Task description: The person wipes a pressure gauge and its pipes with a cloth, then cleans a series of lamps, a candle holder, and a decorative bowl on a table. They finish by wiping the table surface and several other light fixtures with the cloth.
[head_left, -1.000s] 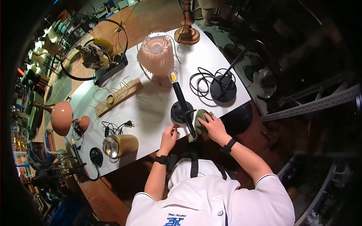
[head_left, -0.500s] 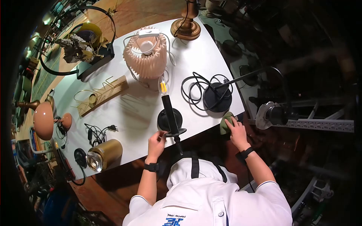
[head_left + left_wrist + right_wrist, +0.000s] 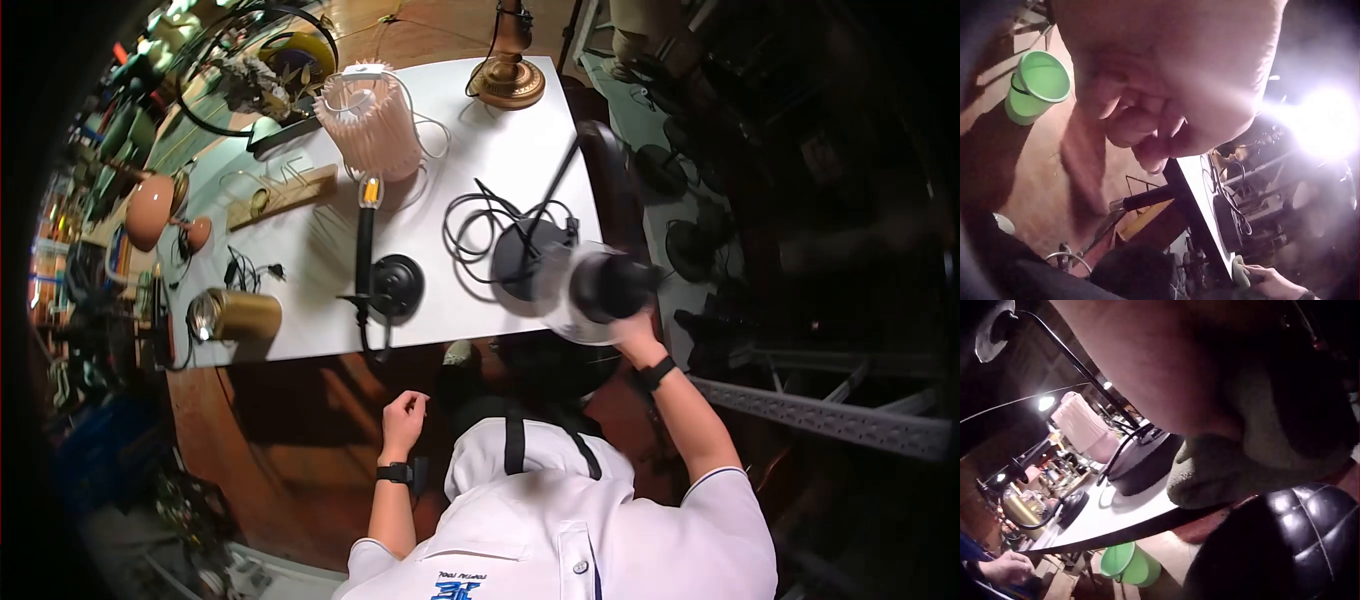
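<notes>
The right hand (image 3: 636,338) is at the table's right front corner, partly behind the clear shade (image 3: 567,300) of a black lamp. In the right wrist view it grips a bunched green cloth (image 3: 1200,478) at the table edge; the left wrist view shows the same cloth (image 3: 1240,272) under its fingers. Off the table's front edge, the left hand (image 3: 403,425) hangs with loosely curled fingers and holds nothing, also in the left wrist view (image 3: 1141,119). Nearest to it on the table stands a black candle-style lamp (image 3: 366,245) with a bulb on top.
A pink pleated lamp (image 3: 378,135), a bronze lamp base (image 3: 511,85), a gold cylinder lamp (image 3: 248,315) and a wooden letter sign (image 3: 285,197) stand on the white table (image 3: 470,330). Loose black cable lies by the black lamp base (image 3: 518,262). A green bucket (image 3: 1038,87) is on the floor.
The left hand has left the candle-style lamp and dropped back off the table edge. The right hand with the cloth has moved right along the edge, to the corner. The head view has shifted.
</notes>
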{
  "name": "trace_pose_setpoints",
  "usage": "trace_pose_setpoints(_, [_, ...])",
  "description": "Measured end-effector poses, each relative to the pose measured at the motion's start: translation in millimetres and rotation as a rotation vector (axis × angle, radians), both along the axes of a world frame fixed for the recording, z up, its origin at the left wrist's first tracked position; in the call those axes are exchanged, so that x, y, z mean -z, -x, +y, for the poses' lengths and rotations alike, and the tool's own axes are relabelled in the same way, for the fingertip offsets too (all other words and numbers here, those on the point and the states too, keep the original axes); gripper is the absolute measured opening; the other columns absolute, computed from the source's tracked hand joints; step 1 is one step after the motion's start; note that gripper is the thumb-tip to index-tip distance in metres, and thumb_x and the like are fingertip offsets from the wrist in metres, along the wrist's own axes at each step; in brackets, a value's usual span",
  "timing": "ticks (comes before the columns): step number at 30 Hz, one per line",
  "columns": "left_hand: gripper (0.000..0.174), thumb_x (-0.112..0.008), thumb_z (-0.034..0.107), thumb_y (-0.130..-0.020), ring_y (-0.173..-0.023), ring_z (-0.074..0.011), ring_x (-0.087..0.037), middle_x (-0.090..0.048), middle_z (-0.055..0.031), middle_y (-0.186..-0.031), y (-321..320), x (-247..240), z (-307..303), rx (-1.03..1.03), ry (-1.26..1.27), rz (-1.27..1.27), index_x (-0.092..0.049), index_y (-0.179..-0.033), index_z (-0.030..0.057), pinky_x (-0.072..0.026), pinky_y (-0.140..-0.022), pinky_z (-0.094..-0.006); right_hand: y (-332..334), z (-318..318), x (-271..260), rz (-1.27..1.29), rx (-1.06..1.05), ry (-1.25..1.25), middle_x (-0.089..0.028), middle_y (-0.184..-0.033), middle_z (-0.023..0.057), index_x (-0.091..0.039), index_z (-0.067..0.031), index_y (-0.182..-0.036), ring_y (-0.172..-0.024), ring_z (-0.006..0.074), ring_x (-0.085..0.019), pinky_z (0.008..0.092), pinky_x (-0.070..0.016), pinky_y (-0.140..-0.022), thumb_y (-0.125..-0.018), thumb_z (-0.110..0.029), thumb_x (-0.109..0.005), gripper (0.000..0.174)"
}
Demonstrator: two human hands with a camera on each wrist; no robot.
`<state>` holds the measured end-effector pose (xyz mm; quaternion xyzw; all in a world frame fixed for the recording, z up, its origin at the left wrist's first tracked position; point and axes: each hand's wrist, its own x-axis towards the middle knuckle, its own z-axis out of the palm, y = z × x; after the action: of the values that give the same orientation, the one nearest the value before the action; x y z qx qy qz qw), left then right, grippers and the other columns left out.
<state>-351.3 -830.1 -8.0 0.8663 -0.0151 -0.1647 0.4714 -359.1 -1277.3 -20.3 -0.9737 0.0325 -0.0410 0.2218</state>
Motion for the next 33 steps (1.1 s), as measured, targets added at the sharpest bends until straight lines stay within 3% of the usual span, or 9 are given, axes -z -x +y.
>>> trace_pose_setpoints(2, [0.017,-0.058,0.014,-0.09,-0.053,-0.0076,-0.055,-0.061,-0.003,-0.062,46.3,-6.7,-33.1,-0.09,0.039,0.043,-0.067,-0.087,0.0011,-0.0429,-0.05,-0.0231,-6.8,10.5,-58.9,0.153,-0.14,0.317,-0.051,-0.126,0.0101,-0.062,-0.0201,-0.117,-0.119,0.034,-0.048,0.0434,-0.0458,-0.082,-0.073,-0.006,-0.063,0.047])
trace_pose_setpoints(4, [0.016,-0.058,0.014,-0.091,-0.051,-0.0061,-0.053,-0.061,-0.0023,-0.062,89.0,-24.6,-66.8,-0.167,0.077,0.196,-0.068,-0.088,0.0016,-0.0422,-0.049,-0.0224,-4.4,7.9,-57.0,0.04,-0.268,0.358,-0.052,-0.124,0.0094,-0.061,-0.0207,-0.119,-0.115,0.0343,-0.05,0.0415,-0.0447,-0.082,-0.074,-0.005,-0.061,0.047])
trace_pose_setpoints(5, [0.016,-0.058,0.014,-0.09,-0.05,-0.0057,-0.053,-0.062,-0.0021,-0.063,108.4,-28.1,-78.2,-0.177,0.099,0.199,-0.068,-0.089,0.0018,-0.0418,-0.048,-0.0222,-2.8,9.0,-61.5,0.058,-0.326,0.369,-0.053,-0.123,0.0084,-0.061,-0.0216,-0.12,-0.106,0.0315,-0.053,0.0391,-0.0437,-0.081,-0.073,-0.006,-0.062,0.05])
trace_pose_setpoints(6, [0.016,-0.058,0.014,-0.09,-0.05,-0.0052,-0.052,-0.062,-0.0019,-0.063,124.7,-31.6,-86.9,-0.185,0.122,0.2,-0.068,-0.09,0.0019,-0.0414,-0.047,-0.022,-1.6,9.6,-56.9,0.082,-0.367,0.375,-0.052,-0.126,0.009,-0.059,-0.0241,-0.123,-0.105,0.0304,-0.053,0.0379,-0.0441,-0.079,-0.07,-0.004,-0.061,0.057])
trace_pose_setpoints(10, [0.016,-0.057,0.014,-0.091,-0.049,-0.0051,-0.052,-0.064,-0.0024,-0.065,159.7,-34.7,-99.6,-0.29,0.108,0.184,-0.068,-0.093,0.0021,-0.0416,-0.047,-0.0221,0.0,7.3,-55.2,-0.005,-0.407,0.375,-0.053,-0.125,0.0072,-0.059,-0.0243,-0.123,-0.1,0.0283,-0.054,0.0375,-0.0436,-0.079,-0.07,-0.006,-0.064,0.057])
trace_pose_setpoints(12, [0.017,-0.056,0.014,-0.092,-0.049,-0.0052,-0.052,-0.064,-0.0024,-0.066,157.0,-34.7,-104.0,-0.299,0.111,0.145,-0.068,-0.094,0.002,-0.0415,-0.047,-0.022,0.9,3.3,-54.4,0.003,-0.407,0.361,-0.053,-0.122,0.0068,-0.06,-0.0233,-0.122,-0.097,0.0271,-0.055,0.037,-0.0432,-0.079,-0.07,-0.007,-0.066,0.055])
trace_pose_setpoints(18, [0.017,-0.056,0.014,-0.092,-0.049,-0.0059,-0.052,-0.064,-0.0033,-0.068,120.0,-14.6,-123.5,-0.288,0.248,0.119,-0.066,-0.097,0.0014,-0.0415,-0.046,-0.0224,-1.1,0.1,-47.8,-0.004,-0.425,0.483,-0.054,-0.121,0.0049,-0.059,-0.025,-0.123,-0.108,0.0295,-0.054,0.037,-0.0444,-0.08,-0.07,-0.011,-0.069,0.056])
trace_pose_setpoints(25, [0.016,-0.063,0.014,-0.088,-0.06,-0.0094,-0.06,-0.067,-0.0075,-0.075,98.4,-15.3,-148.9,-0.242,0.272,0.029,-0.066,-0.097,0.0012,-0.0474,-0.057,-0.0247,-6.0,2.7,-59.0,0.025,-0.43,0.465,-0.055,-0.121,0.0051,-0.061,-0.0259,-0.121,-0.107,0.0297,-0.054,0.0387,-0.0449,-0.08,-0.075,-0.01,-0.062,0.048])
trace_pose_setpoints(33, [0.015,-0.061,0.013,-0.09,-0.058,-0.0073,-0.057,-0.066,-0.0054,-0.074,99.3,-8.7,-156.6,-0.32,0.29,0.053,-0.066,-0.099,0.0012,-0.0465,-0.054,-0.023,-36.2,-23.1,-56.6,0.107,-0.487,0.46,-0.055,-0.124,0.0036,-0.066,-0.0283,-0.116,-0.11,0.0278,-0.052,0.0389,-0.0439,-0.082,-0.077,-0.008,-0.059,0.045])
